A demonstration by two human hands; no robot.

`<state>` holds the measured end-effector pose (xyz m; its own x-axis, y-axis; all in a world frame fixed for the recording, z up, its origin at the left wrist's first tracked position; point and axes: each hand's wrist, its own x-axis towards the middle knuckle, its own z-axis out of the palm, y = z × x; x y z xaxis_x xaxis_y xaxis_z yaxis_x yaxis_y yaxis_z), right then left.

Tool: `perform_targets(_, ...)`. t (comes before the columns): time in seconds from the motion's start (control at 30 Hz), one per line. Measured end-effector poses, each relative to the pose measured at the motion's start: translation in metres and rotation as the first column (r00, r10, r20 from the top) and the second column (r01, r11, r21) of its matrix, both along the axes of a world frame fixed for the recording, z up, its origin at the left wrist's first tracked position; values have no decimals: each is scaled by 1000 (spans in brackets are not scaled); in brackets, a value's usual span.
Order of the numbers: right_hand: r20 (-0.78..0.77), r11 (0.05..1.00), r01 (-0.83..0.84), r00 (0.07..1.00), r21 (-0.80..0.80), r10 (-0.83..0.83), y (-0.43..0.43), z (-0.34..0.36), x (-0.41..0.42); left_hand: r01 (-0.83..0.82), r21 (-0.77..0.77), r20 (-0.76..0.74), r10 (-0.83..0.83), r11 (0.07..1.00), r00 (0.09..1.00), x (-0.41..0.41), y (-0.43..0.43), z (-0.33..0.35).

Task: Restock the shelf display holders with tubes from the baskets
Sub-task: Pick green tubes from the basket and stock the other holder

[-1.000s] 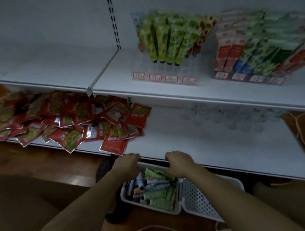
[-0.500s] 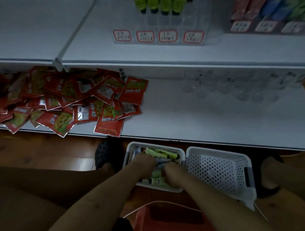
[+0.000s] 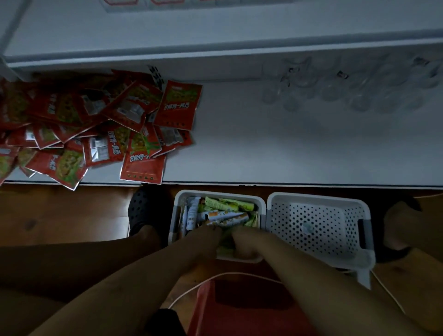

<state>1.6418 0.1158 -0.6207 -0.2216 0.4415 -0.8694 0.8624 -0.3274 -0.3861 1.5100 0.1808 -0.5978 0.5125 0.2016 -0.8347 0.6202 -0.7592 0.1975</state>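
Note:
A white basket [image 3: 217, 193] stands on the wooden floor under the lower shelf and holds several tubes [image 3: 225, 214], green, orange and white ones. Both my hands are down in its near half. My left hand [image 3: 209, 236] has its fingertips buried among the orange tubes, so its grip is hidden. Beside it, my right hand [image 3: 243, 247] is curled by the near rim, around green tubes. Only the labelled front of a display holder [image 3: 165, 2] shows at the top edge.
A second white perforated basket [image 3: 311, 197] sits empty, touching the first on its right. Red sachets [image 3: 100, 124] pile on the lower shelf's left; clear cups [image 3: 335, 84] stand at its back right. My shoe [image 3: 141, 208], a white cable [image 3: 215, 277] and a red object [image 3: 239, 309] are on the floor.
Both hands left the basket's far rim and went down into the tubes. My view tipped downward, so the upper shelf's displays slid out of sight.

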Motion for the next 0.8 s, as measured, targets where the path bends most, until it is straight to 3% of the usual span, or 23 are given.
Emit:
perform_targets(0.17, -46, 998, -34, 998, -55, 32, 2, 4, 7, -64, -109, -62, 58, 992, 996, 7, 3, -4)
perform_targets(0.27, -36, 994, -48, 998, -93, 45, 1, 8, 8, -188, -172, -27, 186, 967, 982, 16, 4, -4)
perform_targets(0.43, -21, 999, -10, 1000, 40, 11, 2, 18, 13, -268, -285, -40, 268, 920, 963, 30, -4, -1)
perform_targets(0.57, -116, 965, 209, 975, 160, -192, 3, 26, 32, -319, -320, -152, 284, 892, 947, 30, 9, -3)
perform_targets(0.67, -235, 833, 502, 860, 230, -453, 8, 34, 51, -414, -341, -204, 364, 844, 909, 28, 16, 0)
perform_targets(0.8, -277, 737, 646, 759, 200, -590, 6, 42, 69, -361, -299, -150, 330, 883, 932, 26, 14, 2)
